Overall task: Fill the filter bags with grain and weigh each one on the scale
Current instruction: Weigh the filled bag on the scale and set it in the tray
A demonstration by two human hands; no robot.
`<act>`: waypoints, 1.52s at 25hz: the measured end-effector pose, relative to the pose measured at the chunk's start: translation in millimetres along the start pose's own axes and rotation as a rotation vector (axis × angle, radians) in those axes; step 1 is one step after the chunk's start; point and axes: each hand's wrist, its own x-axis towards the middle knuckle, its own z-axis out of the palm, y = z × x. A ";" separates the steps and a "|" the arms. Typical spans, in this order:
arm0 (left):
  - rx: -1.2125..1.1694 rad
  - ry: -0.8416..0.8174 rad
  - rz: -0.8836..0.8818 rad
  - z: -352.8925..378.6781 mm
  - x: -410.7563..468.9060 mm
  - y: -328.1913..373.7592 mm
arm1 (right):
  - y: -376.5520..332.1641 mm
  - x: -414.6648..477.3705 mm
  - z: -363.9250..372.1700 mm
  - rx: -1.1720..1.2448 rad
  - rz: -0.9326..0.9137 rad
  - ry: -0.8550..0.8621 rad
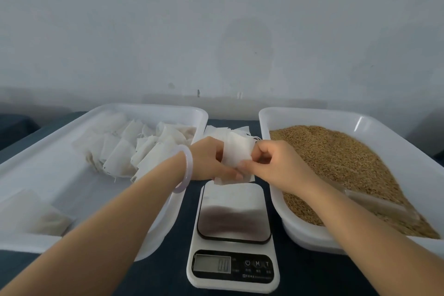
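Left hand [208,161] and right hand [276,163] met just above the far edge of the scale [234,214]. Each grip was pinched on the same white filter bag [236,152], with fingers and thumb curled on its opposite edges. Grain [336,158] filled the grain tray [312,113] right of the scale, and a scoop [374,202] rested in it. More bags [125,151] lay heaped in the bag tray [60,175] left of the scale.

Dark blue table top [171,280] across the lower frame. At left, a wide white tray [144,106]. At lower centre, a digital scale [233,282]. At right, a second white tray [312,111]. Between the trays, mid-frame, a loose stack of filter bags [216,131].
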 end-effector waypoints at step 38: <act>0.636 -0.153 -0.095 18.6 -4.1 10.1 | -8.8 5.3 10.7 -0.558 -0.024 -0.415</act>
